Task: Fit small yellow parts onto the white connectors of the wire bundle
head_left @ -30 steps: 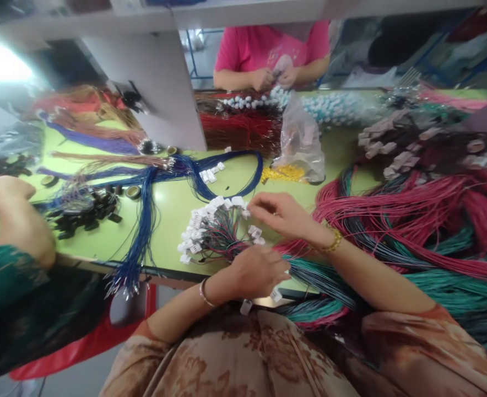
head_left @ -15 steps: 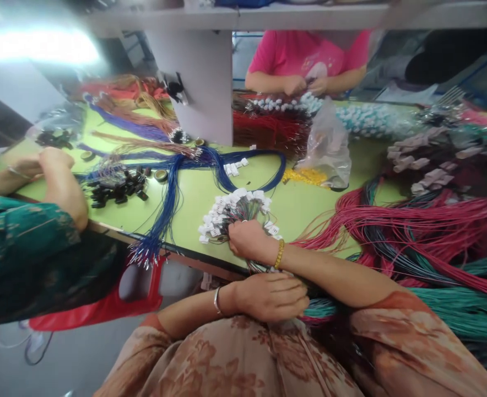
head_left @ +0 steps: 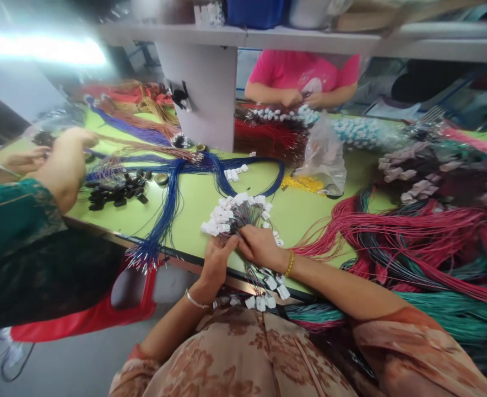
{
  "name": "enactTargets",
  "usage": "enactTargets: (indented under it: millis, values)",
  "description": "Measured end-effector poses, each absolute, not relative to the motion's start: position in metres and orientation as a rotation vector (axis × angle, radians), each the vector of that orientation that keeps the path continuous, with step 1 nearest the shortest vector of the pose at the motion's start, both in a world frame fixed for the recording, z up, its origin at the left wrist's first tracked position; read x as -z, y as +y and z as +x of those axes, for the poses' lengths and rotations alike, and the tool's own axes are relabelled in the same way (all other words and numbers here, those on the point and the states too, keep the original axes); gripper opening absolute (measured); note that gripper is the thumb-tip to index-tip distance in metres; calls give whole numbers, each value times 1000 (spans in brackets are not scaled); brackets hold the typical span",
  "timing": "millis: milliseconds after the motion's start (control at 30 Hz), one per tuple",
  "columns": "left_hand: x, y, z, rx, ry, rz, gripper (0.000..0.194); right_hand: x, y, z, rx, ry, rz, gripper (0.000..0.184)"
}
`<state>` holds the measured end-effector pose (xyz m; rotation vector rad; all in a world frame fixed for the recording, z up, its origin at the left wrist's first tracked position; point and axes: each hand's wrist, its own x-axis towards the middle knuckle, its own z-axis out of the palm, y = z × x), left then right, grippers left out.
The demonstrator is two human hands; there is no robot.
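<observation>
A bundle of thin dark wires with white connectors (head_left: 218, 216) lies on the green table near its front edge. My left hand (head_left: 216, 263) is closed on the near left side of this bundle, thumb on top. Closed around the wires from the right is my right hand (head_left: 264, 247), its fingertips close to the left thumb. More wire ends with white connectors (head_left: 260, 301) hang over the table edge below my hands. My fingers hide the middle of the bundle.
Blue wires (head_left: 173, 215) drape over the front edge at left, beside black connectors (head_left: 117, 190). Red wires (head_left: 392, 231) and green wires (head_left: 454, 311) pile up at right. A plastic bag (head_left: 324, 157) stands behind yellow pieces (head_left: 303, 183). Co-workers sit at left and across.
My left hand has risen from my lap to the bundle and closed on it. My right hand, reaching over the connectors earlier, now grips the wires. The co-worker's arm at left has shifted.
</observation>
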<state>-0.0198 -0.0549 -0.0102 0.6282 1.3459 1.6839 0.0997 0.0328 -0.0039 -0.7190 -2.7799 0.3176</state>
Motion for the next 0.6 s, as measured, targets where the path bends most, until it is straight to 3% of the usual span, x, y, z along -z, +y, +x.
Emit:
enactTargets:
  millis: [167,367,467,600]
  values:
    - [13,-18,-23,-1810,1429,694,52,-4,34,108,-322,-2841,-534,26]
    - [13,-12,-39,-1656,1751,1261,27,-25,70,133,-576,-2494,-661,26]
    - [4,-10,-32,-1607,1829,1469,19,-22,84,136,-701,-2584,-604,26]
    - [-12,-3,-21,-1508,1822,1808,26,-18,119,150,-810,-2490,-820,24]
